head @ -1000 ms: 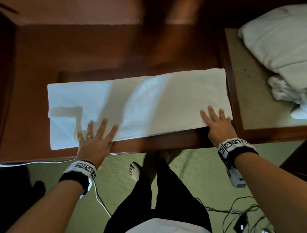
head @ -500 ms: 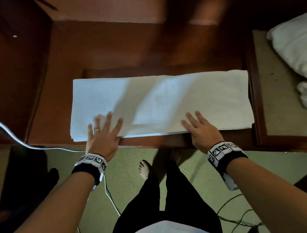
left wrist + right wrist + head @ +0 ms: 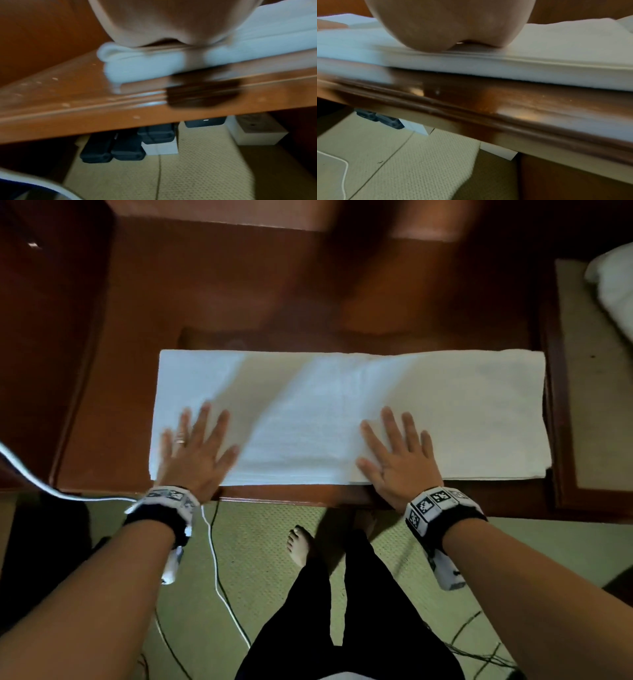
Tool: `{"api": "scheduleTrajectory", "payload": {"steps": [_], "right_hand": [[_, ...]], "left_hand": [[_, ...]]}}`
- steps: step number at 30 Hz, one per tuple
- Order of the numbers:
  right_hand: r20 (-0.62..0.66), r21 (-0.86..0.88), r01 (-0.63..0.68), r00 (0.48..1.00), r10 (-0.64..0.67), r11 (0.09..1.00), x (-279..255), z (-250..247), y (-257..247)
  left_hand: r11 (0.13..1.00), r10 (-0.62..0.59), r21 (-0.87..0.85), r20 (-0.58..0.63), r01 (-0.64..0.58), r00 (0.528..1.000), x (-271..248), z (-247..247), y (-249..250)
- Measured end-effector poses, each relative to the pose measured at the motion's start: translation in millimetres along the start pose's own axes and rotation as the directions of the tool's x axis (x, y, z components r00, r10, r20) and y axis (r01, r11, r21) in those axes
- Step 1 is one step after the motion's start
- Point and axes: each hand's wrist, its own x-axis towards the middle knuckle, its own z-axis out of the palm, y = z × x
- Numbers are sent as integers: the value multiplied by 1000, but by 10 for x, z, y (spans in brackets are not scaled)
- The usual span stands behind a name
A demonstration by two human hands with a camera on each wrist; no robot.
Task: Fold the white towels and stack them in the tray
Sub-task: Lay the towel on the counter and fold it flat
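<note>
The brown wooden surface [image 3: 308, 302] is covered along its near edge by a long folded white towel [image 3: 342, 405]; the towel is pressed flat by the left hand [image 3: 195, 453] near its left end and by the right hand [image 3: 397, 453] right of centre; all fingers [image 3: 387, 422] are spread straight, nothing gripped.

Supporting surface: glossy reddish-brown wooden table [image 3: 281, 302], its moulded front edge facing the person.
On the table: white towel [image 3: 342, 412], folded into a long layered strip, lying parallel to and just inside the front edge.
On the towel: left hand [image 3: 195, 453] and right hand [image 3: 399, 457], flat, fingers spread.
Adjoining right: wood-framed tray [image 3: 596, 412] with a beige base.
Below: green carpet [image 3: 260, 559], white cable [image 3: 219, 573] on it.
</note>
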Motion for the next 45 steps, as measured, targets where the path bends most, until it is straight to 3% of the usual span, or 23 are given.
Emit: {"api": "scheduleTrajectory", "payload": {"steps": [3,5,7,10,14,17,20,22,23,25,27,29,33,37,41,45], "right_hand": [[-76,30,-22,997,25,999,7,-64,-77],[-178,51,3,984,6,999,108,-187,-152],[-251,51,46,967,-32,998,276,-269,-239],[-259,45,109,961,-94,993,503,-248,-278],[-210,-16,70,975,-71,997,515,-99,313],[-200,81,-158,965,171,984,275,-63,1116],[-131,199,-407,891,436,892,-27,-69,1736],[-165,309,-396,873,458,865,-113,-59,1900],[-251,398,-340,853,457,852,-119,-44,1940],[-354,605,-291,735,578,741,-82,-73,1979],[-234,761,-351,637,735,546,-50,-200,2027],[-63,774,-456,635,770,439,-29,-334,2080],[151,676,-587,702,696,445,47,-537,2147],[263,673,-589,756,599,447,102,-679,2151],[7,739,-410,799,602,535,286,-1237,2293],[-308,574,-383,718,625,724,586,-2305,2527]], "left_hand": [[991,-129,19,-12,130,992,23,-122,-121],[990,-134,-41,-64,132,989,110,-225,126],[999,-12,-50,-97,7,995,208,-263,512],[984,178,13,-90,-178,980,308,-182,1165],[995,86,-37,-80,-89,993,386,3,1577],[998,34,-43,-98,-39,995,402,35,1613],[997,-16,-73,-67,11,998,424,25,1677],[996,-40,-84,-57,35,998,429,6,1709],[995,-41,-89,-50,37,998,429,-11,1715],[996,-37,-84,-28,34,999,446,-61,1695],[996,-47,-71,14,48,999,470,-120,1657],[996,-60,-63,50,63,997,500,-180,1631],[990,-117,-63,103,124,988,564,-293,1673],[987,-135,-79,70,141,988,560,-341,1716],[984,-120,-124,61,127,991,523,-481,1790],[996,-78,35,-16,78,997,480,-556,1725]]}}
